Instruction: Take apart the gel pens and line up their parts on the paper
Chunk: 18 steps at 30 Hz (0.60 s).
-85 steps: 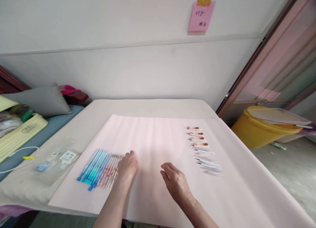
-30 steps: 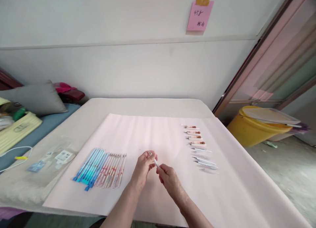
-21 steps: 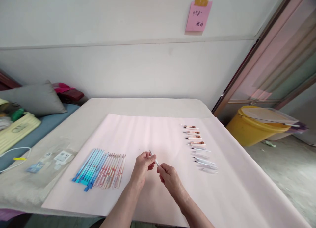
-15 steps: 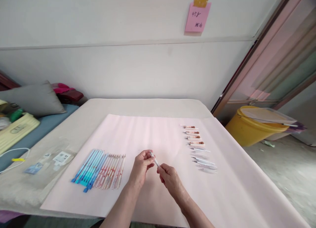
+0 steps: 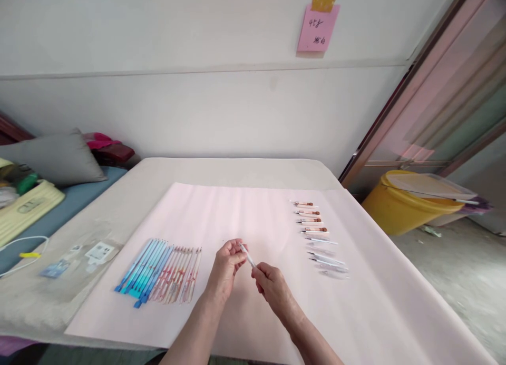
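My left hand (image 5: 226,265) and my right hand (image 5: 272,285) meet over the pink sheet (image 5: 245,217), both pinched on one slim white pen (image 5: 247,257) held slantwise between them. To the left lies a tight row of several blue and pink-patterned pens (image 5: 160,270). To the right, a column of small pen parts (image 5: 316,237) runs away from me: brown-tipped pieces at the far end, clear ones nearer.
The sheet covers a beige table (image 5: 237,167) against a white wall. Clear plastic packaging (image 5: 79,252) lies on the table's left. A grey pillow (image 5: 59,157) and a yellow case (image 5: 27,209) sit further left. A yellow bucket (image 5: 407,207) stands at the right.
My left hand left the row of pens and rose to meet my right hand with one pen. Over the last second both hands stay pinched on it, barely shifting.
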Each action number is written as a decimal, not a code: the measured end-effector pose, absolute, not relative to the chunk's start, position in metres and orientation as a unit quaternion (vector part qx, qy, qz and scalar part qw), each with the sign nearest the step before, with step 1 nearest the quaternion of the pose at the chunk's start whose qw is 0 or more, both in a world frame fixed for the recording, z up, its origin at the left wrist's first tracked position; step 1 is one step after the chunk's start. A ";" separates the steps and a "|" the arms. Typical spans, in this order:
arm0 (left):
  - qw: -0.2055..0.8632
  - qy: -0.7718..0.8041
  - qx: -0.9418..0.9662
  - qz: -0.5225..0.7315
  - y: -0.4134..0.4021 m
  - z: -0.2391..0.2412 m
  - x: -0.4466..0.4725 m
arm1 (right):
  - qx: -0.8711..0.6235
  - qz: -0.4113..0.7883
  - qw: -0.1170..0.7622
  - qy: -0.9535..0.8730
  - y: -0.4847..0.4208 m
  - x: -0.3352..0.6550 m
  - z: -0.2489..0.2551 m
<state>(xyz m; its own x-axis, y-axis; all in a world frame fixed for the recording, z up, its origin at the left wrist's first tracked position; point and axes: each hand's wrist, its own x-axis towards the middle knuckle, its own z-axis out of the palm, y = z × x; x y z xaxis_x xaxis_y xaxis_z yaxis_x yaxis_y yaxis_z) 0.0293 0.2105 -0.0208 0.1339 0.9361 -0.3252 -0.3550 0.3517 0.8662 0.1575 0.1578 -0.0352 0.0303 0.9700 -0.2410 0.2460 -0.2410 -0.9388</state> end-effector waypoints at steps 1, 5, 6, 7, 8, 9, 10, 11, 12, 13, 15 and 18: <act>0.686 0.452 0.317 0.473 0.211 -0.021 0.029 | -0.614 0.491 0.368 -0.496 0.158 0.157 -0.035; 0.655 0.492 0.344 0.459 0.211 -0.021 0.030 | -0.612 0.489 0.364 -0.504 0.157 0.157 -0.036; 0.653 0.493 0.345 0.461 0.211 -0.021 0.030 | -0.613 0.487 0.363 -0.504 0.157 0.157 -0.036; 0.657 0.484 0.342 0.466 0.211 -0.021 0.030 | -0.615 0.486 0.363 -0.504 0.157 0.157 -0.036; 0.666 0.471 0.337 0.471 0.211 -0.020 0.031 | -0.616 0.484 0.364 -0.503 0.158 0.157 -0.036; 0.674 0.459 0.333 0.473 0.211 -0.020 0.031 | -0.616 0.483 0.365 -0.503 0.158 0.157 -0.036; 0.679 0.453 0.332 0.473 0.211 -0.020 0.030 | -0.615 0.483 0.366 -0.504 0.157 0.157 -0.036; 0.678 0.457 0.335 0.469 0.211 -0.021 0.030 | -0.613 0.482 0.368 -0.506 0.157 0.157 -0.036; 0.672 0.469 0.340 0.462 0.211 -0.021 0.030 | -0.612 0.482 0.368 -0.508 0.157 0.158 -0.036; 0.662 0.486 0.346 0.454 0.211 -0.021 0.030 | -0.611 0.482 0.368 -0.509 0.157 0.157 -0.036; 0.644 0.511 0.353 0.447 0.211 -0.021 0.029 | -0.614 0.481 0.365 -0.509 0.157 0.157 -0.036; 0.652 0.494 0.345 0.460 0.210 -0.020 0.029 | -0.620 0.477 0.362 -0.507 0.157 0.157 -0.037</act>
<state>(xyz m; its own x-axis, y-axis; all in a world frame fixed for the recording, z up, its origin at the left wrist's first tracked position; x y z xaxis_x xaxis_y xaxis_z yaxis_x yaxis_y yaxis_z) 0.0286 0.2103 -0.0201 0.0891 0.9407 -0.3272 -0.2580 0.3391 0.9047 0.1573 0.1570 -0.0370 0.0310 0.9740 -0.2246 0.2820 -0.2241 -0.9329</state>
